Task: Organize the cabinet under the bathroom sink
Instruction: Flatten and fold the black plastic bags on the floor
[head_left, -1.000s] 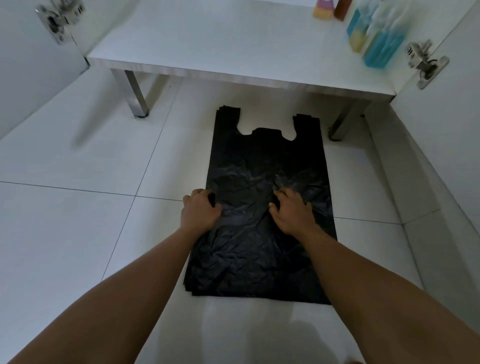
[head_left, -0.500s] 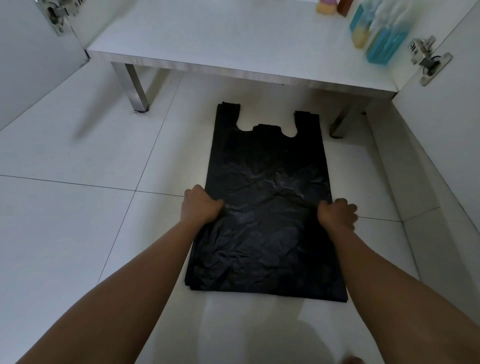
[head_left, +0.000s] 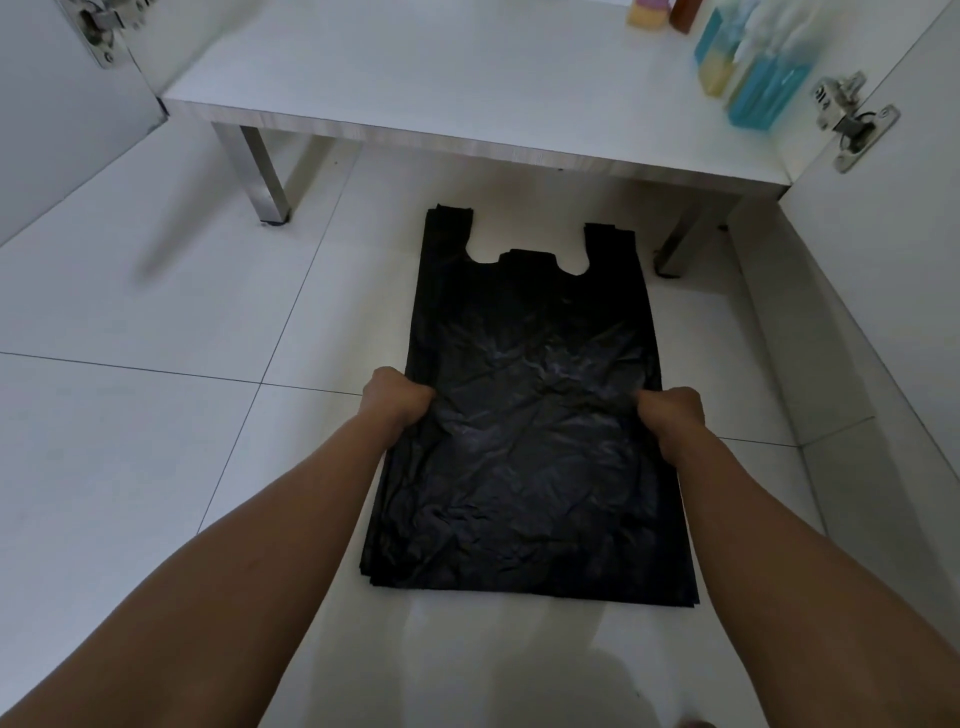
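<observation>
wide open floor (head_left: 156, 441) left of the bag (head_left: 530, 441); hemmed in right by a door (head_left: 909, 249), ahead by legs (head_left: 266, 179) under the shelf (head_left: 415, 78); crowded with bottles (head_left: 763, 88) at its far right.

Both bare forearms reached forward and down, roughly parallel and well apart. The left hand (head_left: 397, 397) was curled, knuckles up, gripping the left edge of the black plastic bag (head_left: 530, 441). The right hand (head_left: 672, 415) gripped the right edge likewise, its fingers tucked out of sight.
</observation>
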